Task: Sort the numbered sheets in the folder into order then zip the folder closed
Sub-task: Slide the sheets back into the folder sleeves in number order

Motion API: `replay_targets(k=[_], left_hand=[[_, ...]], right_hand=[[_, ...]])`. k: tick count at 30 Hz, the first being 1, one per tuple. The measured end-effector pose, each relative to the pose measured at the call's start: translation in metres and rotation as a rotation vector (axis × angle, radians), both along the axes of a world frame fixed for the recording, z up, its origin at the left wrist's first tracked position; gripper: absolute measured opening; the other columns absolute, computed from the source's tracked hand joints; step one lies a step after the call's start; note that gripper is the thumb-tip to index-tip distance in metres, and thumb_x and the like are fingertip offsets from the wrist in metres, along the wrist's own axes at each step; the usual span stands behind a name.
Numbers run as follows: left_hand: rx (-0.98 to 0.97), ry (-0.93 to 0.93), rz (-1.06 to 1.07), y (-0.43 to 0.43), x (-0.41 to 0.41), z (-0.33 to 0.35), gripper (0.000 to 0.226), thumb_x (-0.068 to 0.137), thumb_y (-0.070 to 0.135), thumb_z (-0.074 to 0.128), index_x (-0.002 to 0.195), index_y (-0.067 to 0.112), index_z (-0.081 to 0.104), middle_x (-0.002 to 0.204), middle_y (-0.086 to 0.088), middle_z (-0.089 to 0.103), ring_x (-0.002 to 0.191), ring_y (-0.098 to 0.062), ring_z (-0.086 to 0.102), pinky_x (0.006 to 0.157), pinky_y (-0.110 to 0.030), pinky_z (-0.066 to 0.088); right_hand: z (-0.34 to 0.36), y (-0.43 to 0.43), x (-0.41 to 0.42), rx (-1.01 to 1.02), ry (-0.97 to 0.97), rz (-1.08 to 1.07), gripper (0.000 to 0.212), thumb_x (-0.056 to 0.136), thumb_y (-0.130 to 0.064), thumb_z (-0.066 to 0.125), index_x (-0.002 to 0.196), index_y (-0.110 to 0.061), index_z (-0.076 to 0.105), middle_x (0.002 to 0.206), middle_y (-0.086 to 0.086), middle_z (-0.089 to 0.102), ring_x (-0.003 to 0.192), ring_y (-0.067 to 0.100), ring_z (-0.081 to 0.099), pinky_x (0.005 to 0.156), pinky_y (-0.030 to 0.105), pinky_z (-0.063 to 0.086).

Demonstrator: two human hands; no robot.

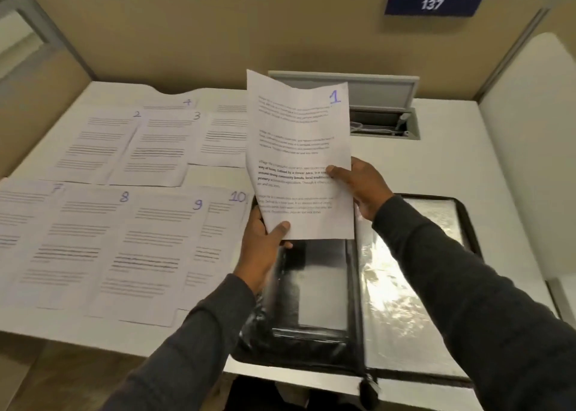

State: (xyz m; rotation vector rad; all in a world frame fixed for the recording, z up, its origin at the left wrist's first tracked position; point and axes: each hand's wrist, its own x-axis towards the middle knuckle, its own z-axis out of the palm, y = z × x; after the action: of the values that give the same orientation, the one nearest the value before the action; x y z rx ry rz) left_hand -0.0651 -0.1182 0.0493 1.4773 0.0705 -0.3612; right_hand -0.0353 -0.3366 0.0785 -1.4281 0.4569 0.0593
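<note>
I hold the sheet numbered 1 (296, 149) upright above the open black folder (358, 289). My left hand (265, 242) pinches its bottom left corner and my right hand (361, 186) grips its right edge. The folder lies flat at the desk's front right with shiny clear sleeves on both sides and its zip pull (369, 385) hanging at the front edge. Other numbered sheets lie spread on the desk to the left: sheet 2 (93, 142), sheet 3 (162, 149) and sheet 4 (174, 103) in the back row, sheet 7 (21, 211), sheet 8 (74, 245), sheet 9 (149, 255) and sheet 10 (215, 239) in the front row.
The white desk (436, 167) is bounded by beige partition walls (218, 36). An open cable hatch (383, 114) with a raised grey lid sits behind the held sheet. A blue sign reading 137 (431, 4) hangs on the back wall. A further sheet (224, 139) is partly hidden behind sheet 1.
</note>
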Motion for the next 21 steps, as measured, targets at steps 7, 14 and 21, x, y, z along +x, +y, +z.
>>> replay_targets(k=[7,14,21], left_hand=[[0.097,0.052,-0.142,-0.061,-0.019,-0.007,0.039,0.090,0.017,0.069,0.124,0.024,0.051,0.115,0.001,0.067,0.092,-0.017,0.067,0.064,-0.028,0.053],[0.520,-0.122,-0.509,-0.112,-0.001,-0.029,0.040,0.085,0.038,0.073,0.118,0.021,0.057,0.104,0.002,0.060,0.094,-0.015,0.060,0.086,-0.032,0.053],[0.956,-0.718,-0.757,-0.185,0.035,-0.057,0.052,0.094,0.030,0.057,0.142,0.013,0.046,0.142,-0.007,0.046,0.127,-0.027,0.043,0.106,-0.041,0.038]], right_hand=[[-0.013,-0.077,-0.022,-0.114,0.014,-0.111,0.026,0.092,-0.013,0.069,0.118,-0.010,0.068,0.111,0.007,0.075,0.103,0.031,0.071,0.093,0.046,0.058],[-0.007,-0.143,-0.027,-0.131,-0.013,-0.383,0.022,0.090,-0.016,0.069,0.112,-0.019,0.070,0.112,0.006,0.074,0.101,0.029,0.072,0.093,0.049,0.058],[0.006,-0.182,-0.016,-0.090,-0.081,-0.553,0.029,0.094,-0.012,0.065,0.123,-0.012,0.065,0.114,0.006,0.073,0.100,0.024,0.071,0.088,0.041,0.060]])
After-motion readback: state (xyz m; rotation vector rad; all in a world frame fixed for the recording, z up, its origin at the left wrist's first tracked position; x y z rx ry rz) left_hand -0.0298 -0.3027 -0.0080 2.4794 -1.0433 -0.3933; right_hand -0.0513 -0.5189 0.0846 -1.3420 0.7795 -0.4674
